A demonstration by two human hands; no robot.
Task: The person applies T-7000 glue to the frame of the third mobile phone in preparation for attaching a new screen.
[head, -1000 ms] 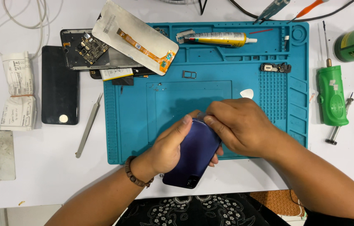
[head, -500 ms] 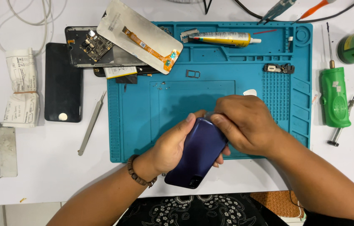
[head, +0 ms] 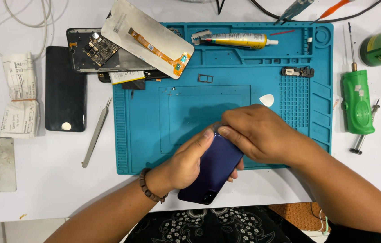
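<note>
The left hand (head: 186,164) cradled the dark blue glossy phone back (head: 212,168); the right hand (head: 255,135) pinched its top edge. Steady, even prying along the seam looked wisest.

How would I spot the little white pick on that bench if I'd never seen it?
Find the big teal work mat in the middle of the white table. Look at its right half, just above the right hand and left of the grid of small square pockets. The pick is a small white rounded triangle, the only white thing lying loose on the mat.
</note>
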